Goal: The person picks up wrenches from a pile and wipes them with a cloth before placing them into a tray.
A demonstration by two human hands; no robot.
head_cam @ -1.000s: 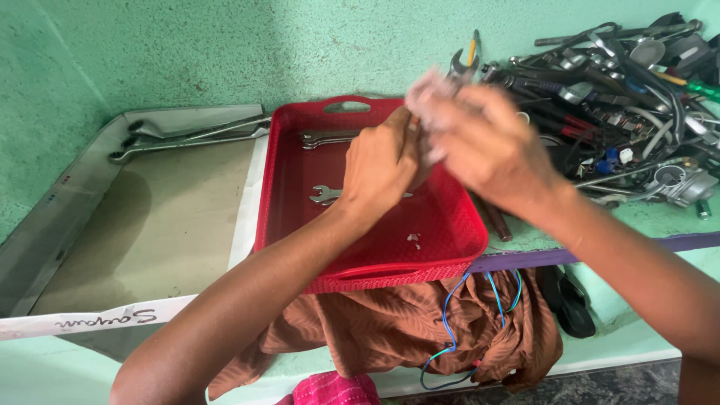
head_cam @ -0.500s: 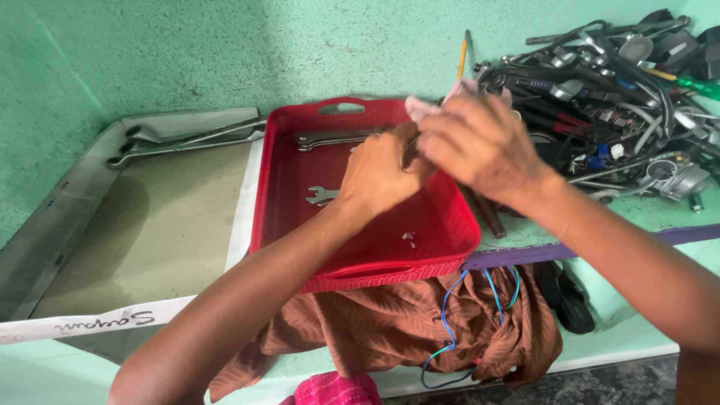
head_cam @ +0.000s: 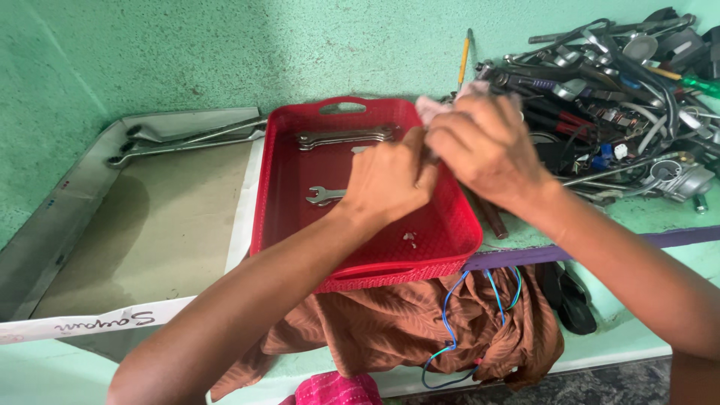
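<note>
Head view: two hands (head_cam: 442,165) over red tray (head_cam: 442,232) holding three wrenches (head_cam: 341,138).

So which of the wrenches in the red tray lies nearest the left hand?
The small open-ended wrench lying alone mid-tray, just beside the left hand. The other wrenches lie together at the red tray's far end, near its handle.

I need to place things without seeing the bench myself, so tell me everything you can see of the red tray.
The red tray is a rectangular plastic one with a woven-look texture, raised walls and a handle cut-out at its far end. It sits flat on the green bench, its near edge overhanging brown cloth. Inside lie a long spanner near the far wall, a smaller open-ended spanner mid-floor, and small bits near the front. The left hand and right hand hover over its right side, with a pale rag.
</note>
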